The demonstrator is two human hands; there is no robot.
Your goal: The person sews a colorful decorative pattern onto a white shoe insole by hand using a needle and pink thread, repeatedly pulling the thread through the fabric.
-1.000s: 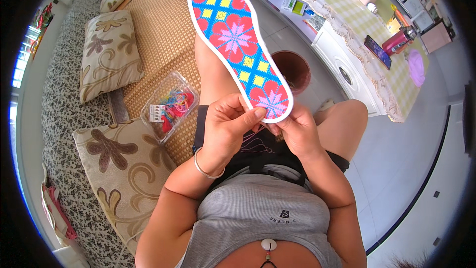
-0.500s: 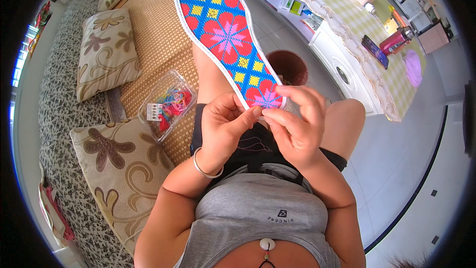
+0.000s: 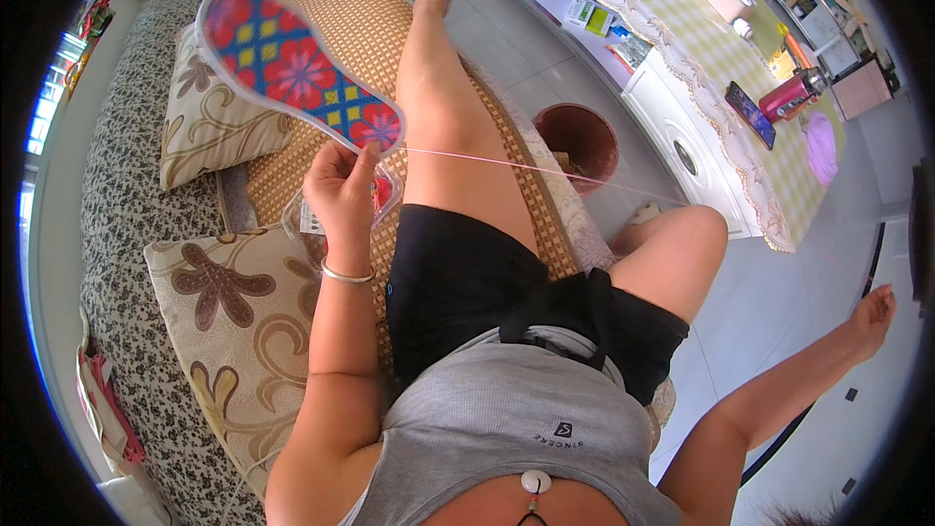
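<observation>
My left hand (image 3: 343, 185) pinches the narrow end of an embroidered insole (image 3: 302, 73), holding it up at the left over the couch. Red and pink flowers with yellow squares on blue cover the insole, inside a white border. A pink thread (image 3: 506, 162) stretches from that narrow end across my thighs toward the right, fading as it goes. Far out at the right, my right hand (image 3: 870, 319) is closed at the thread's far side. Any needle in its fingers is too small to see. Behind my left hand, a clear plastic box (image 3: 393, 203) is partly covered.
Patterned cushions (image 3: 234, 297) lie on the couch mat (image 3: 355, 15) at the left. A brown bin (image 3: 604, 141) stands on the floor beyond my knees. On the cloth-covered table (image 3: 672, 34) are a phone (image 3: 750, 115) and a red flask (image 3: 791, 93).
Both hands were together at the insole's narrow end. My left hand has carried the insole left, while my right hand has swung far right, and the pink thread is now stretched out.
</observation>
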